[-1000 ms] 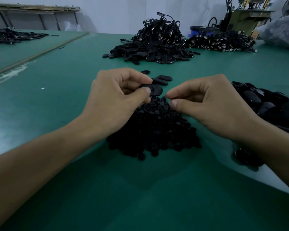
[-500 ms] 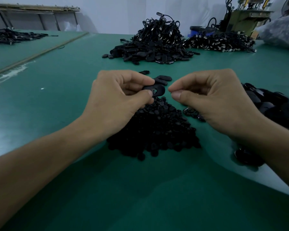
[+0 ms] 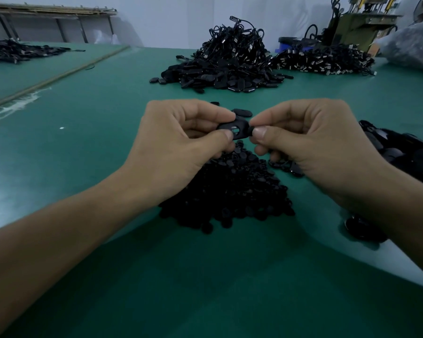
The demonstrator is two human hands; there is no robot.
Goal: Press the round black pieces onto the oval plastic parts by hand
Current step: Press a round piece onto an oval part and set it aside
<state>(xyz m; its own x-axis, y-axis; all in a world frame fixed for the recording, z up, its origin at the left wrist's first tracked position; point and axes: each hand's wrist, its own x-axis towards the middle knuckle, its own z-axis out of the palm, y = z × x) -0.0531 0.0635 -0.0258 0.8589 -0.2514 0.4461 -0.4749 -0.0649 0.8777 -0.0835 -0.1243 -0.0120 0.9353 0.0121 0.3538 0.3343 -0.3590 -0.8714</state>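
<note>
Green desk (image 3: 95, 147): wide bare surface left of the hands, and a bare strip along the near side. A raised seam runs diagonally at far left.

Far centre: tall pile of black cables and oval shells (image 3: 225, 62). Its loose edge spreads toward the hands but lies well apart from them. A lower cable pile (image 3: 325, 59) touches it on the right.

Near centre: heap of round black pieces (image 3: 230, 191), directly under and between both wrists.

Right edge: pile of oval plastic parts (image 3: 401, 157), just beside the right forearm.

Left hand (image 3: 176, 147): grip pinched, thumb and forefinger holding the left end of one oval plastic part (image 3: 241, 125), raised above the heap.

Right hand (image 3: 315, 142): grip narrow, thumb and forefinger pinching the right end of the same part. Cannot tell whether a round piece sits in that pinch.

The part lies roughly level, and a pale opening shows at its centre.

One loose oval shell (image 3: 242, 112) lies on the desk just beyond the fingertips.
</note>
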